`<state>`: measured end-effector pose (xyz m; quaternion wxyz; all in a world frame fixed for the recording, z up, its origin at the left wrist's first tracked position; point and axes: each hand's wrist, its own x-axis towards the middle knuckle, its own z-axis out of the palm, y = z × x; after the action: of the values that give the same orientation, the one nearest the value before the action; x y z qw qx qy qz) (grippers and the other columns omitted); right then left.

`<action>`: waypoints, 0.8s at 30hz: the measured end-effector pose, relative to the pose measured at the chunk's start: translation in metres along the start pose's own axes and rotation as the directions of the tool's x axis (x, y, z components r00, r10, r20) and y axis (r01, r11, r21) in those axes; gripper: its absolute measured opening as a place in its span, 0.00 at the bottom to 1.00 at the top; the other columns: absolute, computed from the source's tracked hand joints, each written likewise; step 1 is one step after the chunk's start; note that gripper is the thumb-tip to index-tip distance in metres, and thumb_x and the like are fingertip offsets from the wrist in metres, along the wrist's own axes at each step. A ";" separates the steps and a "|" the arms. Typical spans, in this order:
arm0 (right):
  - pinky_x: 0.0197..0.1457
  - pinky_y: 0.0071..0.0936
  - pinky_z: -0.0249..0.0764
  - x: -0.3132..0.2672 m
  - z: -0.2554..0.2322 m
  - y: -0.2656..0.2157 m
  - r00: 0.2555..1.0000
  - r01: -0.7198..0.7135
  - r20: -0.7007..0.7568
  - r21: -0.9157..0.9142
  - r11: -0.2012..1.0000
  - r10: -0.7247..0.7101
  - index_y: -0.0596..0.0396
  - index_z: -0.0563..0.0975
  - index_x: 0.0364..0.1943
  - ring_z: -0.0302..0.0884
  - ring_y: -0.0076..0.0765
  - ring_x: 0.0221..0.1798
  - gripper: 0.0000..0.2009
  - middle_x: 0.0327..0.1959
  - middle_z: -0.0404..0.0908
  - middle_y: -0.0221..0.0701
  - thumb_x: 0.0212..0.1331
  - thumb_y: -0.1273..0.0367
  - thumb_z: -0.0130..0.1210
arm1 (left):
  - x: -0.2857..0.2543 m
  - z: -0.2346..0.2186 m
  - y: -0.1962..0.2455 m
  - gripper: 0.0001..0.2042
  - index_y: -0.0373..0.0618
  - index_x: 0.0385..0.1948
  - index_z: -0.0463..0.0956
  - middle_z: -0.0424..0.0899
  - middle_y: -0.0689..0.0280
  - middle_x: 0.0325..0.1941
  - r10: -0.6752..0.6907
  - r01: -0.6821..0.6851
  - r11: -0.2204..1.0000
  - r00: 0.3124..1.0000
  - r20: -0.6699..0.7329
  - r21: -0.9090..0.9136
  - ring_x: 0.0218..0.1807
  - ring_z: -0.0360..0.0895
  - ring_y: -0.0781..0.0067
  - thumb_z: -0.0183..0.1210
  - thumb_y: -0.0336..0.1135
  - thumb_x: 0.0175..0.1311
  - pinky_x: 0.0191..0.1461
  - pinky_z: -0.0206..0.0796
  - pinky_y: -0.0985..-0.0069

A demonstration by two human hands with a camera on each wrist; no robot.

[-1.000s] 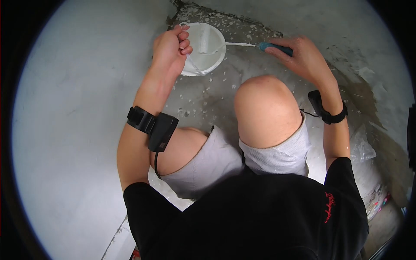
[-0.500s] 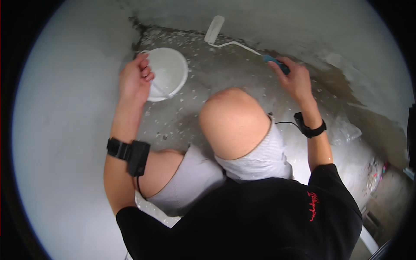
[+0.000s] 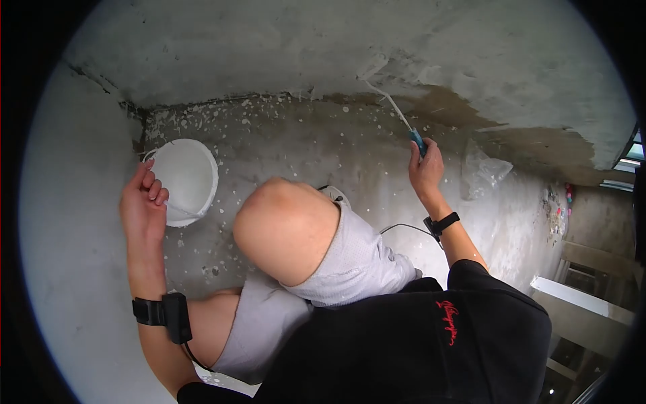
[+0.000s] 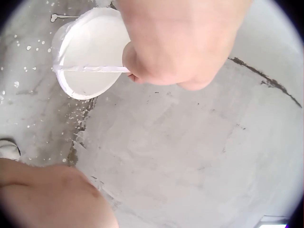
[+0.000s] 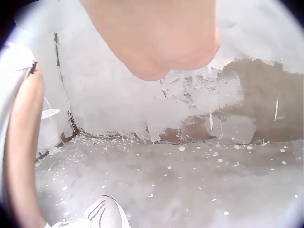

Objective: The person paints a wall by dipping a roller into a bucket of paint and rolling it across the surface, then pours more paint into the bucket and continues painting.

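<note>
In the head view my left hand [image 3: 144,202] holds the bail handle of a white bucket [image 3: 210,178], which has white paint inside. The left wrist view shows the handle [image 4: 95,69] as a white strip across the bucket's mouth, running into the curled fingers. Out to the right, my right hand [image 3: 427,170] grips the blue handle of a paint roller [image 3: 397,112]. Its white wire frame reaches up to the wall, where the pale roller head overlaps the wall low down, above a brown patch. In the right wrist view the back of the hand hides the roller.
The grey wall [image 3: 269,54] meets the paint-spattered floor [image 3: 269,145] along a dark, rough seam. A brown bare patch [image 5: 266,90] shows on the wall. A clear plastic bag [image 3: 486,168] lies at right. My bent knee [image 3: 289,225] and a white shoe [image 5: 108,213] are between the hands.
The roller has come out of the bucket and moved right to the wall, held by the right hand. The head view has turned right; the left hand keeps hold of the bucket's handle.
</note>
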<state>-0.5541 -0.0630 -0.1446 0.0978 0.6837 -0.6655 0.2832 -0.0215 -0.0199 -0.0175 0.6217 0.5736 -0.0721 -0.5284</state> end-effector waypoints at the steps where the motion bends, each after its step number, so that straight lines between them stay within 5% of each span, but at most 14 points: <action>1: 0.39 0.42 0.73 -0.002 0.000 0.003 0.999 -0.029 -0.022 -0.002 1.000 0.029 0.58 0.74 0.43 0.78 0.52 0.38 0.15 0.35 0.80 0.43 0.64 0.59 0.56 | 0.000 0.001 0.000 0.10 0.35 0.45 0.72 0.56 0.75 0.23 0.003 -0.003 1.000 1.000 0.002 0.003 0.23 0.52 0.84 0.53 0.32 0.69 0.25 0.46 0.82; 8: 0.35 0.44 0.73 0.004 -0.004 0.002 0.963 -0.270 0.023 0.011 0.963 0.270 0.58 0.73 0.43 0.79 0.54 0.32 0.17 0.30 0.81 0.44 0.66 0.56 0.53 | 0.004 0.000 -0.004 0.10 0.35 0.45 0.72 0.57 0.75 0.23 0.004 -0.004 0.999 1.000 0.011 0.033 0.22 0.52 0.84 0.53 0.32 0.69 0.25 0.47 0.82; 24: 0.29 0.40 0.72 0.018 0.002 -0.014 0.984 -0.177 -0.010 0.052 0.983 0.178 0.54 0.74 0.42 0.79 0.50 0.26 0.14 0.27 0.81 0.40 0.65 0.57 0.55 | 0.001 0.003 -0.001 0.13 0.38 0.43 0.72 0.58 0.77 0.21 -0.015 0.015 1.000 1.000 0.006 0.015 0.21 0.52 0.86 0.54 0.40 0.71 0.24 0.46 0.83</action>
<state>-0.5412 -0.0785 -0.1339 0.0593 0.6220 -0.7155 0.3125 -0.0238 -0.0219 -0.0181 0.6133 0.5771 -0.0736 -0.5342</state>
